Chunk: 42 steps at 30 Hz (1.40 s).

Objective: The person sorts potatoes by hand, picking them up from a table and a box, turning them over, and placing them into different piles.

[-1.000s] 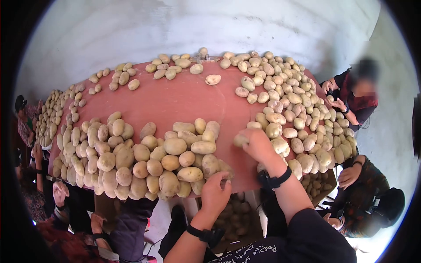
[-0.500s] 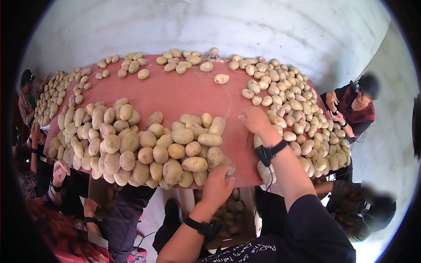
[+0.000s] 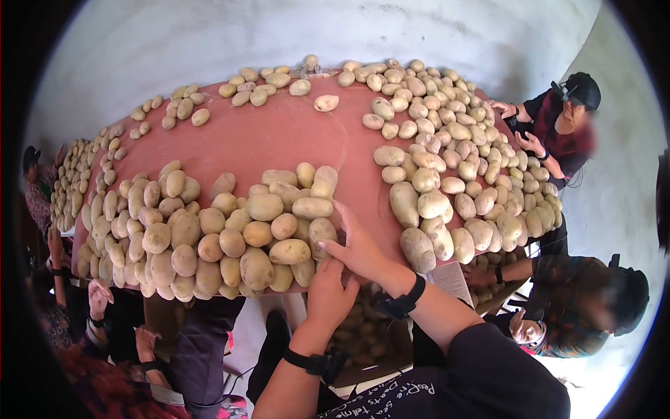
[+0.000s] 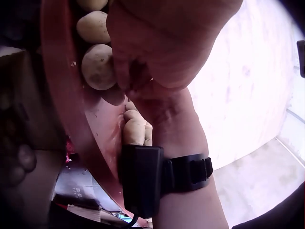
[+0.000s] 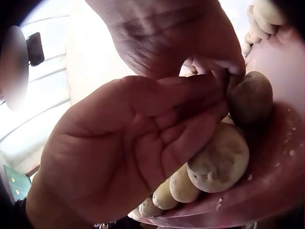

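Potatoes (image 3: 255,269) lie heaped along the near edge of the red tabletop (image 3: 279,136). At this pile's right end, my right hand (image 3: 363,248) reaches across with fingers extended beside a potato (image 3: 322,229), its thumb over the near side. Just below, my left hand (image 3: 331,293) is at the table edge, partly covered by the right. From the right wrist, the left palm (image 5: 138,129) shows, fingers loosely bent, under the right hand (image 5: 176,33); one potato (image 5: 251,100) sits at the fingertips. The left wrist view has both hands overlapping beside a potato (image 4: 98,67).
Another large potato pile (image 3: 481,164) covers the table's right side. Scattered potatoes (image 3: 185,108) lie along the far edge near the wall (image 3: 335,35). A box of potatoes (image 3: 363,335) stands below the table edge. Other people (image 3: 569,133) are around the table.
My right hand held a potato near the right pile, let go of it there, and has moved left to the near pile. The left hand stays at the near pile's right end.
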Motion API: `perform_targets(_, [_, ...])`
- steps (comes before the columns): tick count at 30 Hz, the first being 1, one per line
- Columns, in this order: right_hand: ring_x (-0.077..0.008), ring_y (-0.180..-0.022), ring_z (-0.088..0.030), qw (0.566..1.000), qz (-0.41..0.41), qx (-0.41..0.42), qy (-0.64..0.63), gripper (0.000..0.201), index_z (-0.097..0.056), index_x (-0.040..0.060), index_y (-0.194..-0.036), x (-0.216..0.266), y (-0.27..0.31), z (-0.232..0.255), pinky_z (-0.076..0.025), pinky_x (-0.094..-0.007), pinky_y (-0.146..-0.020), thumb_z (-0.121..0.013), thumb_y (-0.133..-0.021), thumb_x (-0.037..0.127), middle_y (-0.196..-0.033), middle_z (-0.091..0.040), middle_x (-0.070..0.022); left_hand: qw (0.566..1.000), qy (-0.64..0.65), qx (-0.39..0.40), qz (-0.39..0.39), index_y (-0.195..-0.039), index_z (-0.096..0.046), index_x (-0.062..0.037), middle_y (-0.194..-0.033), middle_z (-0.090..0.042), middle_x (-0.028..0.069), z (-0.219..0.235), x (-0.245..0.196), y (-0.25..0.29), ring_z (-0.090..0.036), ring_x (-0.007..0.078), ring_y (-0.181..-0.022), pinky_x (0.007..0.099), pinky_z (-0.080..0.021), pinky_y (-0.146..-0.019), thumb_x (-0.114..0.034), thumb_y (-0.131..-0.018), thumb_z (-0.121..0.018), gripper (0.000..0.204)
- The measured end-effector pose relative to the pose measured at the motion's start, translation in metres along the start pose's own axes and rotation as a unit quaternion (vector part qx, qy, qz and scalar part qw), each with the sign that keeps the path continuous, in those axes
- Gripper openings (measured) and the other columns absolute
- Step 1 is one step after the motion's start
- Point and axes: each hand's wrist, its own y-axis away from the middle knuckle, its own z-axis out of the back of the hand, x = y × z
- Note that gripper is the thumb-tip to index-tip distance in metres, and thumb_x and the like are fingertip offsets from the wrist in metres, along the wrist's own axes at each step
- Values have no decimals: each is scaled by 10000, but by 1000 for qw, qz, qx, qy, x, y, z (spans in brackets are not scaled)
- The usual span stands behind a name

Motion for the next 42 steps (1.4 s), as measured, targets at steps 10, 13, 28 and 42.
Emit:
perform_targets(10, [-257, -986, -645, 996, -60, 43, 45, 756, -354, 22, -1458, 26, -3, 42, -538, -348, -807, -748, -840, 206, -1139, -621, -202, 993, -114, 11, -35, -1129, -646, -64, -1128, -658, 147, -5, -11, -2, -617, 352, -1040, 438, -507, -895, -79, -766, -670, 364])
perform_targets(13, [-229, -980, -640, 992, -79, 71, 69, 657, -429, 41, -1424, 30, -3, 56, -530, -340, -819, -725, -862, 206, -1133, -634, -174, 991, -114, -4, -69, -1097, -663, -66, -1123, -664, 135, -9, -2, -2, -619, 344, -1043, 426, -504, -909, -77, -765, -673, 332])
perform_targets(28, [-311, -1051, -569, 856, -35, -40, 515, 448, -608, 150, -1250, 14, 6, 113, -472, -438, -881, -700, -818, 224, -1074, -623, -113, 992, -110, -19, -60, -1076, -659, -38, -1154, -666, 143, -7, -3, 0, -609, 353, -1059, 410, -497, -910, -52, -775, -675, 303])
perform_targets(42, [-300, -1096, -533, 854, 15, -32, 519, 324, -666, 123, -1124, 7, 0, 90, -446, -436, -902, -682, -803, 170, -1065, -610, -101, 992, -110, -5, -57, -1087, -656, -45, -1178, -654, 140, -4, -1, 1, -603, 351, -1083, 419, -490, -937, -72, -786, -666, 302])
